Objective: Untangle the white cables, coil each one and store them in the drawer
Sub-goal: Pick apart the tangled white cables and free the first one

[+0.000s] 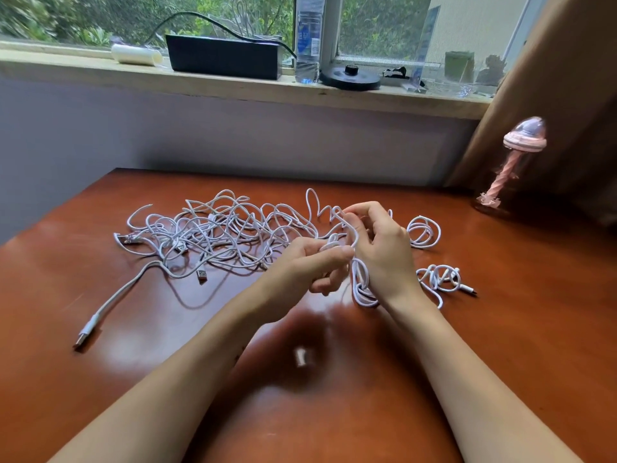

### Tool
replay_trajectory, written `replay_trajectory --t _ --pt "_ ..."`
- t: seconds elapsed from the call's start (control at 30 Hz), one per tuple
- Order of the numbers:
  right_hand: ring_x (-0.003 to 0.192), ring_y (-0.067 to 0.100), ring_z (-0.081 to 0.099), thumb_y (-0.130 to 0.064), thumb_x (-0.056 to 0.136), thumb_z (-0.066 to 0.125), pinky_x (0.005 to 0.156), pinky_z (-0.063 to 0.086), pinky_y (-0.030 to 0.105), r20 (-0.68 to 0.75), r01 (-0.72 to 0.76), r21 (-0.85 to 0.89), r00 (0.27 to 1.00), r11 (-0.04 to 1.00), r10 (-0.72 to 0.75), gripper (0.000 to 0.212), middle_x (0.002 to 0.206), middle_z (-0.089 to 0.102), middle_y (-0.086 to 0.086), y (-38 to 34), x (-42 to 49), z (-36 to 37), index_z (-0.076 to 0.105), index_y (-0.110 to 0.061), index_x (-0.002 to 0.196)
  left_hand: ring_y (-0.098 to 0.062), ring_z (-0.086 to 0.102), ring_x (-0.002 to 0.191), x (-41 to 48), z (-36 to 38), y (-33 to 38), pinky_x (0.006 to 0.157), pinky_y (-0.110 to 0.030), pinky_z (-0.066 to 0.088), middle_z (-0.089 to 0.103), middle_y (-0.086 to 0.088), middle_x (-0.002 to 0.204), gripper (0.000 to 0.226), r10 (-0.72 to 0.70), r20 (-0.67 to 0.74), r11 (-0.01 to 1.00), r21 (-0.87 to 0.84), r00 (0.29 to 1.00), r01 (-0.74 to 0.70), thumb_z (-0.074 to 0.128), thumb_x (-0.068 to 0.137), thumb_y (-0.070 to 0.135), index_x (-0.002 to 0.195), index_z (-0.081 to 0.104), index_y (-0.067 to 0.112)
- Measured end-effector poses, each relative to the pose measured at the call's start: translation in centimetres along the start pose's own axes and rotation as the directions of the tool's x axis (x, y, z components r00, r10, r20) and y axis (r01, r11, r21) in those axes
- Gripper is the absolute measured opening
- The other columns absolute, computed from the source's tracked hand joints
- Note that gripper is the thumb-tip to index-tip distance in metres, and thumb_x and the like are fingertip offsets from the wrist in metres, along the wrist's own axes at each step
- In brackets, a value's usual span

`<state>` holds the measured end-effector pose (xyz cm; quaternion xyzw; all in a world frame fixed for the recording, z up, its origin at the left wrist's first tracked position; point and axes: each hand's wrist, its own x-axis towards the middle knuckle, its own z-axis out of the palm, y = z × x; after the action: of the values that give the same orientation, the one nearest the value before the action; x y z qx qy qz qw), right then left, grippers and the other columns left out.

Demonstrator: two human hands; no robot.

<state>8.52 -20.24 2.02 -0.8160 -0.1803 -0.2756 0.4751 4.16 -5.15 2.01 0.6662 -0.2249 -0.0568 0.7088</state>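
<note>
1. Pinching hard here: the left hand [310, 265] has thumb and forefinger closed on a strand of the white cable [362, 285], with the other fingers curled underneath.
2. The right hand [384, 248] sits just beside it, fingers curled round a loop of that same cable, and the loop arcs up over the fingertips.
3. Below, the cable's gathered loops hang in a bundle between the two wrists, their low end down at the wooden table [500, 329].
4. Behind and left of the hands sprawls the tangle of cables [217, 232], flat on the table, with strands running across toward the fingers.
5. On the right are two bundles. One coiled cable [424, 232] lies just beyond the right hand. A second coiled cable [440, 279] lies beside the right wrist, its plug poking out to the right.
6. A thicker cable trails from the tangle toward the near left and ends in a USB plug [83, 335].
7. Up on the windowsill are a black box [223, 56] and a water bottle [309, 38], and at the table's far right stands a pink ornament [521, 155].
</note>
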Motion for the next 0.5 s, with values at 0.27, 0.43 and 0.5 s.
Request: replay_trajectory --t 0.27,0.43,0.5 --pt "0.078 0.018 0.068 -0.024 0.098 0.064 0.074 0.054 0.041 0.102 -0.054 -0.12 0.993 0.991 0.067 0.004 0.081 0.073 -0.005 1.6 0.0 0.1 0.067 -0.022 0.099 -0.022 0.051 0.068 0.4 -0.6 0.4 0.064 -0.023 0.043 0.07 -0.016 0.078 0.032 0.082 -0.118 0.966 -0.235 0.99 -0.108 0.052 0.095 0.025 0.099 0.078 0.006" --pt "0.072 0.018 0.066 -0.033 0.098 0.06 0.072 0.054 0.044 0.153 -0.051 -0.179 0.985 0.983 0.079 0.009 0.073 0.068 -0.009 2.0 -0.1 0.6 0.065 -0.026 0.099 -0.017 0.062 0.078 0.7 -1.3 0.6 0.078 -0.024 0.052 0.074 -0.016 0.104 0.04 0.064 -0.253 0.938 -0.315 0.965 -0.145 0.049 0.089 0.022 0.118 0.067 0.002" --pt "0.068 0.013 0.064 -0.033 0.098 0.061 0.072 0.054 0.043 0.182 -0.023 -0.176 0.982 0.984 0.056 0.007 0.069 0.066 -0.012 1.9 -0.2 0.8 0.064 -0.028 0.094 -0.019 0.067 0.088 0.8 -1.5 0.8 0.084 -0.025 0.053 0.073 -0.016 0.116 0.044 0.065 -0.271 0.911 -0.378 0.96 -0.168 0.045 0.089 0.022 0.124 0.063 0.002"
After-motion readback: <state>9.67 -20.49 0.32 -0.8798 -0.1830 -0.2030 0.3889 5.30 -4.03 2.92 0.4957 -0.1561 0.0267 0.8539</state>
